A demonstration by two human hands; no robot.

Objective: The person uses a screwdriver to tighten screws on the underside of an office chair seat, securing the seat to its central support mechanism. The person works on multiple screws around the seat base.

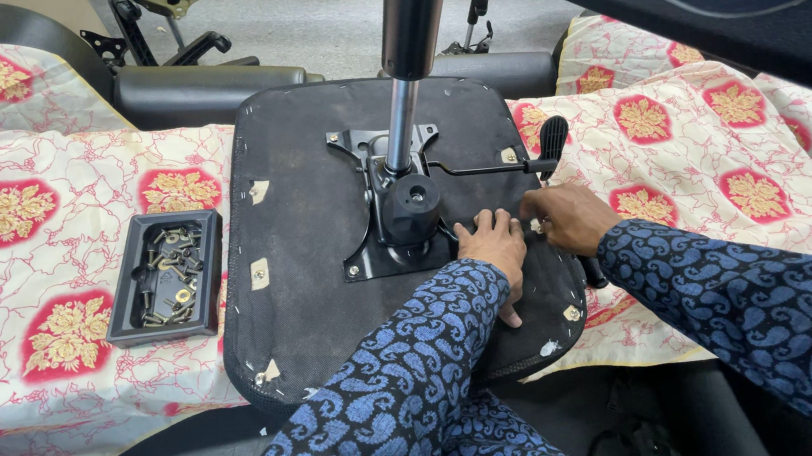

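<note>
While my left hand point(494, 241) presses flat and my right hand point(566, 218) pinches at the metal plate's point(365, 224) four o'clock edge, I judge the upturned seat point(305, 269) heavy, stiff, best held by its rim.

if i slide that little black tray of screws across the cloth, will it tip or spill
The black tray looks low and flat-bottomed, so it probably won't tip. Its screws lie loose and would likely rattle or shift. The patterned cloth under it may bunch and drag rather than let it glide.

Two hands point(494, 245) point(571, 217), one upturned seat point(305, 219), one metal plate point(369, 207), one black tray point(167, 275) of many screws point(169, 273)
</note>
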